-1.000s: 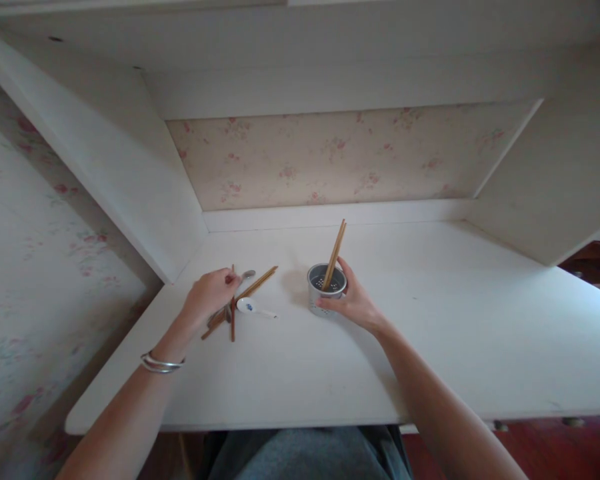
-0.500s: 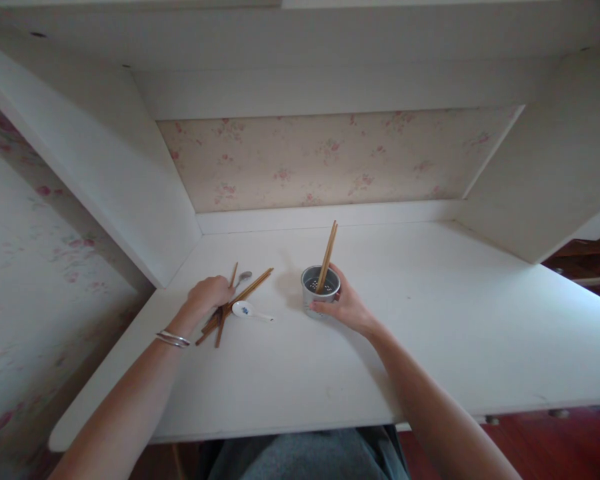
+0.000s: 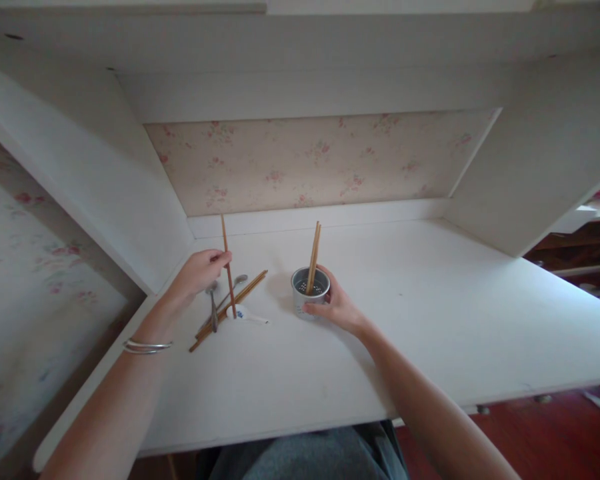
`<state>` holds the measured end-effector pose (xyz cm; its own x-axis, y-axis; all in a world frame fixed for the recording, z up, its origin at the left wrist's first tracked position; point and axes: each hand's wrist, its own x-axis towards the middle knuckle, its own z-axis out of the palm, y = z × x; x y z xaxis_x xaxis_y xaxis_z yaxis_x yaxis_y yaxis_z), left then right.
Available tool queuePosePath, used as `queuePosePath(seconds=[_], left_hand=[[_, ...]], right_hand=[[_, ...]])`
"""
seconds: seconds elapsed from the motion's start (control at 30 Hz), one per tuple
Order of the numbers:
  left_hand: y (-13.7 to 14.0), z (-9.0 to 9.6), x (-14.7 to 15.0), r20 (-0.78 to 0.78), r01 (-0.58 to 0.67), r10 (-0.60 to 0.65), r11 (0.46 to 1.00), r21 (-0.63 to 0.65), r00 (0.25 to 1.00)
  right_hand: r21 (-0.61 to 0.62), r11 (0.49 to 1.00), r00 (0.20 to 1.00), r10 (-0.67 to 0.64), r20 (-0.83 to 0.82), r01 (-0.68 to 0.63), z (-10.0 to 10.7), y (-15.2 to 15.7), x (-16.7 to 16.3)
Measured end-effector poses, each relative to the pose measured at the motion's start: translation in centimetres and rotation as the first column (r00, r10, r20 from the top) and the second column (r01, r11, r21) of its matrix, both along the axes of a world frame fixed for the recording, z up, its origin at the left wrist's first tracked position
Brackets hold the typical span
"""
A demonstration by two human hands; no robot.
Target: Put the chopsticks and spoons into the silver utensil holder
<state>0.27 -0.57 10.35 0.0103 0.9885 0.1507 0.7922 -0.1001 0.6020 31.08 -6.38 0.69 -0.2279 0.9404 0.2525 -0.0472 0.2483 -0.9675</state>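
Between the fingers of my left hand (image 3: 203,268) a chopstick (image 3: 231,287) is pinched, close to upright, above the small pile. My right hand (image 3: 341,303) is wrapped around the side of a metal utensil holder (image 3: 299,301), which has holes in its bottom. Some light wooden chopsticks (image 3: 313,257) lean inside the holder. Beneath my left hand lie more chopsticks (image 3: 254,285), a metal spoon (image 3: 214,313) and another metal spoon (image 3: 240,280). A white ceramic spoon (image 3: 253,318) with a blue pattern lies by them, partly behind the held chopstick.
Everything stands on a white desk (image 3: 405,320) with side panels and a shelf overhead (image 3: 300,40). Flowered wallpaper (image 3: 290,163) shows at the back. The desk's front edge is close to my lap.
My left hand has risen from the pile, lifting one chopstick and tilting it upright. The metal spoons now show more fully. My right hand still holds the utensil holder; the view has shifted slightly.
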Motion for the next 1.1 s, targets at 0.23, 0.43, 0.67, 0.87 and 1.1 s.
queuePosePath(seconds=[0.23, 0.43, 0.67, 0.87, 1.1], left_hand=[[-1.8, 4.9, 7.4, 0.355, 0.093, -0.204, 0.948, 0.305, 0.912], [0.4, 3.8, 12.6, 0.326, 0.190, -0.313, 0.914, 0.357, 0.892], [1.0, -0.3, 14.1, 0.168, 0.336, -0.394, 0.896, 0.291, 0.904], [0.1, -2.2, 13.9, 0.155, 0.405, -0.431, 0.897, 0.175, 0.889], [0.0, -2.2, 13.6, 0.045, 0.401, -0.419, 0.891, 0.212, 0.907]], right_hand=[[0.009, 0.999, 0.999, 0.051, 0.000, -0.051, 0.2, 0.0, -0.1], [0.047, 0.996, 0.997, 0.076, -0.009, -0.075, 1.0, -0.3, -0.3], [0.055, 0.996, 0.997, 0.072, 0.003, -0.072, 0.7, -0.1, -0.1], [0.044, 0.994, 0.995, 0.097, -0.025, -0.096, 0.6, 0.2, -0.2], [0.049, 0.994, 0.995, 0.097, -0.036, -0.096, 0.7, 0.3, -0.2]])
